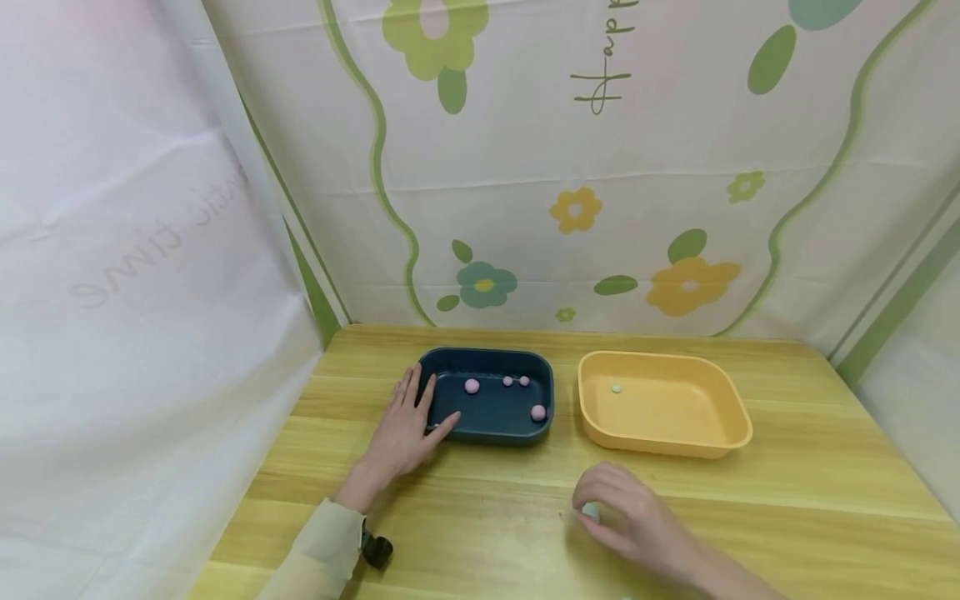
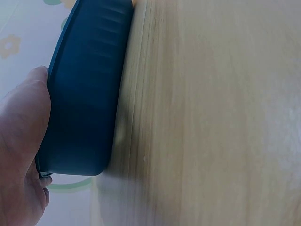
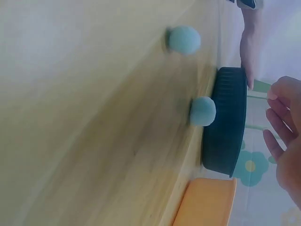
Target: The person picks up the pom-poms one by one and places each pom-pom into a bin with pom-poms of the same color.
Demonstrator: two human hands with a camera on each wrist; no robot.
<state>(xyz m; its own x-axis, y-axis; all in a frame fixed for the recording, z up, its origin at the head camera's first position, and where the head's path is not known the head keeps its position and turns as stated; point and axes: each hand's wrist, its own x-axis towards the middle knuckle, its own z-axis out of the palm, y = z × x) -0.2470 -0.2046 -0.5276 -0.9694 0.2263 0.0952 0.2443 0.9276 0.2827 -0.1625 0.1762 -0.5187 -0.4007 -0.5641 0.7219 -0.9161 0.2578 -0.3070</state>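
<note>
My left hand [image 1: 400,433] rests on the left end of a dark blue tray [image 1: 487,437], fingers spread straight over its rim. Several pink balls [image 1: 472,386] lie inside that tray. Over the table, my right hand [image 1: 633,517] hovers with loosely bent fingers, and a pale green ball [image 1: 591,510] shows between thumb and fingers in the head view. From the right wrist, this ball [image 3: 203,111] sits on the wood, apart from the right hand [image 3: 287,127]. Another pale green ball [image 3: 185,40] lies on the table closer to that camera.
To the right of the blue tray stands a yellow tray [image 1: 663,446] holding one small pale green ball [image 1: 617,388]. Both trays stand toward the back of the wooden table [image 1: 465,517]. A flower-printed curtain [image 1: 525,250] hangs behind the table, with white cloth at the sides.
</note>
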